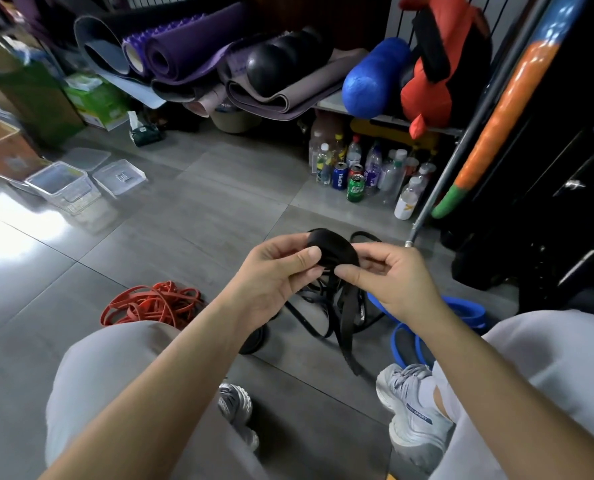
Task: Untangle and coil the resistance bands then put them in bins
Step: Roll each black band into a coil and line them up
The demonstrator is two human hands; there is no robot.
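Our forearms (170, 375) converge; left hand (274, 273) and right hand (397, 284) pinch the part-coiled black resistance band (333, 249) between thumbs and fingers, its tail reaching the floor (184, 220). We read PEPSI on a can (339, 176), SPORT on our shoe (418, 415).

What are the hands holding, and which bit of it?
Both hold the black resistance band by its coiled-up end: the left hand pinches the coil's left side, the right hand its lower right edge. The rest hangs down.

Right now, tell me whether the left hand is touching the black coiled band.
Touching. The head view shows the left hand pinching the black coiled band, thumb pressed on its face; the right hand pinches its other side.
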